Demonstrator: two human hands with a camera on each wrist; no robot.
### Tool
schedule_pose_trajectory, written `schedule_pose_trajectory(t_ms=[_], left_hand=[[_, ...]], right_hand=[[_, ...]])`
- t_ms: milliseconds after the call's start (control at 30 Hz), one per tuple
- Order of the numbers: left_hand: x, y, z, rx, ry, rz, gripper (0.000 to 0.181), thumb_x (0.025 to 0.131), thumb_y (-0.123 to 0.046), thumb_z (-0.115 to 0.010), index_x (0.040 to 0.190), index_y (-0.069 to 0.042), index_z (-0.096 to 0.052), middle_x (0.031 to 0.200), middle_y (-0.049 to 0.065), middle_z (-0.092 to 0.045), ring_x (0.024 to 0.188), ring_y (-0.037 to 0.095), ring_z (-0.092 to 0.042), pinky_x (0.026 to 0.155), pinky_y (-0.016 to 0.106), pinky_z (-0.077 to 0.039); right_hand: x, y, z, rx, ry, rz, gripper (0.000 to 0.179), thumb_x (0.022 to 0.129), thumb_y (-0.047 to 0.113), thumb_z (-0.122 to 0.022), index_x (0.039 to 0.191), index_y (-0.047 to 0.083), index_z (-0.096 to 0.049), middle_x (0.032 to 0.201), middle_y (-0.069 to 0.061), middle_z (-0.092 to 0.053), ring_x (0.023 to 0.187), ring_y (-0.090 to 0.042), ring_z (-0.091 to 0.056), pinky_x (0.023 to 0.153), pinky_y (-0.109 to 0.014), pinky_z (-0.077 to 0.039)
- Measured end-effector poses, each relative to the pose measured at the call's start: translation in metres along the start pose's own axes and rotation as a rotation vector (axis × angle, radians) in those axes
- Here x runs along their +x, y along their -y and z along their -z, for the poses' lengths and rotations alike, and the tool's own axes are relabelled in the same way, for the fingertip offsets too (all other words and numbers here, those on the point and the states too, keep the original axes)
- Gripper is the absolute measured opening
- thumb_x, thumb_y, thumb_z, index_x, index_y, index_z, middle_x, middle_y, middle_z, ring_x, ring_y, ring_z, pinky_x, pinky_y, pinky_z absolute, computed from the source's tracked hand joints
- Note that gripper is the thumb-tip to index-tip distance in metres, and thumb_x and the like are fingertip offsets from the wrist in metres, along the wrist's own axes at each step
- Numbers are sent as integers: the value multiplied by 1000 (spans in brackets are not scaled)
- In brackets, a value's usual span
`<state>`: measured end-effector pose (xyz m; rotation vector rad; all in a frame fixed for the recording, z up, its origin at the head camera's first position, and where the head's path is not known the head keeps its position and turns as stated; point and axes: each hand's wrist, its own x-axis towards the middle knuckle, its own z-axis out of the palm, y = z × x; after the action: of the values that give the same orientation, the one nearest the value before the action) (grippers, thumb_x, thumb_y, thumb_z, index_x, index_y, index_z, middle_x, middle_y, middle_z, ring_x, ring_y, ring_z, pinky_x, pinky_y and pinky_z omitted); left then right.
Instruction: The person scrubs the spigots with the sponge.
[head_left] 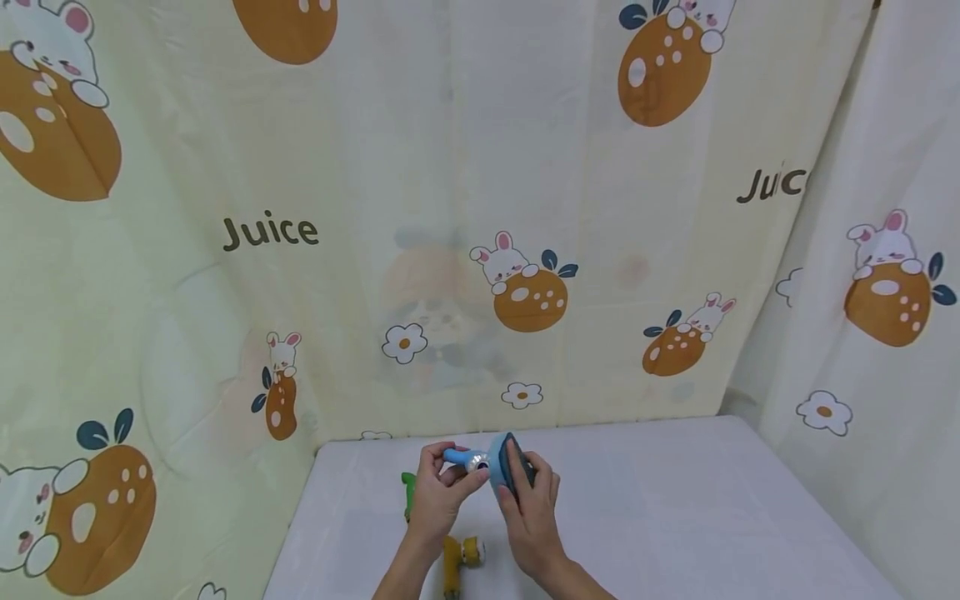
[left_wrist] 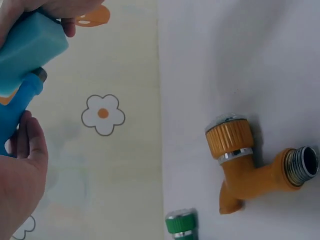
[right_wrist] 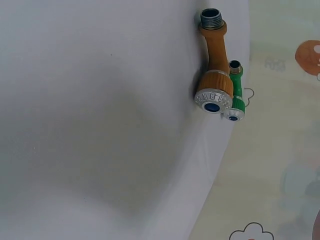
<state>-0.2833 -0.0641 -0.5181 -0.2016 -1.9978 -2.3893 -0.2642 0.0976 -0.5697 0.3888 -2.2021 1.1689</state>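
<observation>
Above the table, my left hand [head_left: 437,507] grips a blue plastic tap [head_left: 459,457] with a threaded metal end. My right hand [head_left: 536,518] holds a sponge [head_left: 497,467], light blue with a dark layer on the side under the fingers. In the left wrist view the sponge's pale block [left_wrist: 35,50] meets the blue tap [left_wrist: 22,100] close to its metal end. Below the hands, an orange-yellow tap [head_left: 452,562] lies on the table, its threaded end [left_wrist: 302,164] plain in the left wrist view. Neither hand's grip shows in the right wrist view.
A green tap [head_left: 408,490] lies left of the orange one, partly behind my left hand in the head view. The white table [head_left: 675,500] ends at a printed curtain [head_left: 420,167] that hangs behind it and along both sides.
</observation>
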Motion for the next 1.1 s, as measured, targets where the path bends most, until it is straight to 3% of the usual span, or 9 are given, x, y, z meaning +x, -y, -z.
schedule_pose_trajectory(t_ms=[67,167,267,333,467,600,700,933,1100], left_hand=[[0,0,1,34,15,13,76,87,-24,-86,144,-8,-39,136,16,-60,122,24,-68,104,35,-57],[1,1,4,179,61,46,62,92,-38,-80,139,-7,-52,125,10,-69,115,21,-69,106,37,-55],[2,1,8,311,150,99,52,98,-48,-67,127,-6,-65,112,5,-74,105,21,-72,97,36,-54],[2,1,11,346,209,137,50,101,-50,-60,120,-4,-69,103,4,-76,98,22,-72,90,34,-51],[1,1,14,292,313,221,48,103,-50,-52,112,-6,-69,89,-2,-71,88,18,-64,85,34,-47],[-1,-1,14,172,384,251,38,105,-46,-51,99,-11,-64,77,-5,-59,80,13,-54,84,32,-43],[-1,-4,15,128,398,237,32,105,-42,-53,96,-13,-63,79,-6,-56,82,13,-52,86,32,-43],[1,-6,15,180,384,236,32,104,-43,-55,100,-14,-68,84,-5,-63,88,16,-56,94,37,-40],[1,-2,15,204,379,225,38,103,-42,-58,110,-8,-72,90,-3,-68,93,16,-59,95,40,-42]], right_hand=[[0,-1,1,-35,-2,25,66,103,16,-58,164,24,-33,146,-19,-36,123,-21,-27,88,-40,-38],[0,-3,2,-69,-15,61,67,101,15,-62,163,23,-36,146,-22,-36,122,-27,-29,89,-41,-35],[1,-6,2,-85,-18,83,66,100,17,-64,162,24,-39,148,-22,-35,123,-30,-28,90,-42,-34],[2,-7,2,-94,-8,97,66,100,18,-64,161,26,-40,150,-21,-33,125,-30,-27,90,-43,-36],[4,-11,4,-128,6,171,66,99,20,-65,161,25,-41,151,-21,-33,127,-34,-28,92,-44,-36],[8,-13,7,-156,33,251,66,98,22,-64,160,22,-42,153,-23,-33,130,-35,-28,95,-44,-31],[10,-13,11,-181,57,280,65,98,23,-61,161,23,-41,153,-23,-33,130,-34,-28,96,-42,-29],[10,-17,14,-302,69,289,72,91,21,-54,161,27,-40,153,-21,-32,128,-34,-28,94,-43,-27],[11,-19,13,-373,77,273,72,91,24,-52,161,32,-39,152,-21,-31,125,-35,-29,91,-43,-26]])
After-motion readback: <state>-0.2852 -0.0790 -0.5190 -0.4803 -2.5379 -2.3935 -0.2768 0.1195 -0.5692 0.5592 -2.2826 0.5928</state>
